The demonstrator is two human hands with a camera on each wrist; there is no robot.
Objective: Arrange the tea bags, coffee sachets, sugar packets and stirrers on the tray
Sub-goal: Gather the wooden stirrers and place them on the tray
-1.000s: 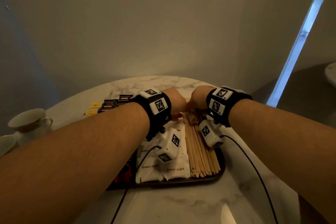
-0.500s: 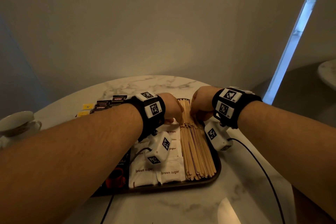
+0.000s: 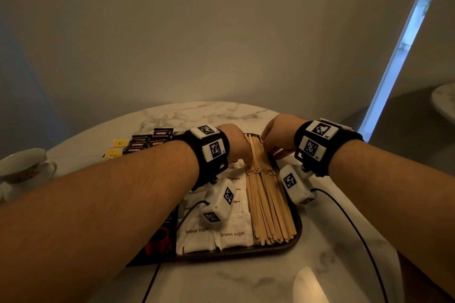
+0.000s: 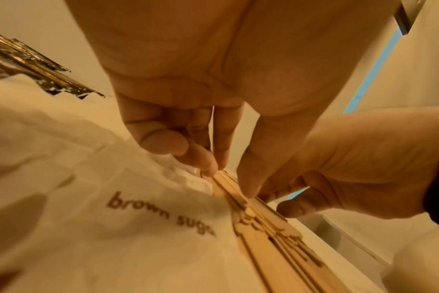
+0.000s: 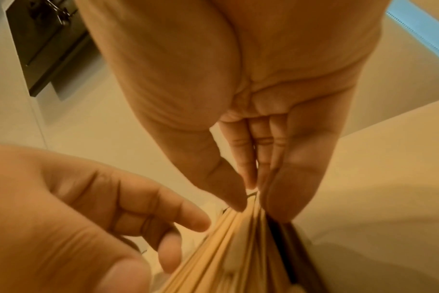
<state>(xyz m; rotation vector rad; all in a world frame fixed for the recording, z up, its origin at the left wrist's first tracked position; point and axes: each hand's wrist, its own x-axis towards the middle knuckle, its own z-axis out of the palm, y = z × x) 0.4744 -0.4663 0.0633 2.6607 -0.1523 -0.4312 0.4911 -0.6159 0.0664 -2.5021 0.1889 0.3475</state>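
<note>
Both hands at the far end of the pale wooden stirrers [image 3: 267,200] on the dark tray [image 3: 296,233]: left hand [image 3: 235,141] and right hand [image 3: 278,136], fingers straight, press their tips onto the bundle from either side.

Bare forearms; black wristbands [image 3: 211,152] with white tag-marked cubes (black cables trailing).

- Both bare forearms are reaching forward side by side, each wearing a black wrist band.
- The left hand [image 3: 234,141] is pointing down, its fingertips [image 4: 206,164] resting on the far end of the wooden stirrers [image 3: 268,204].
- The right hand [image 3: 278,135] is angling down opposite it, fingers [image 5: 276,178] held straight and close together, tips touching the same stirrers.
- The two hands are sitting just beside each other.
</note>
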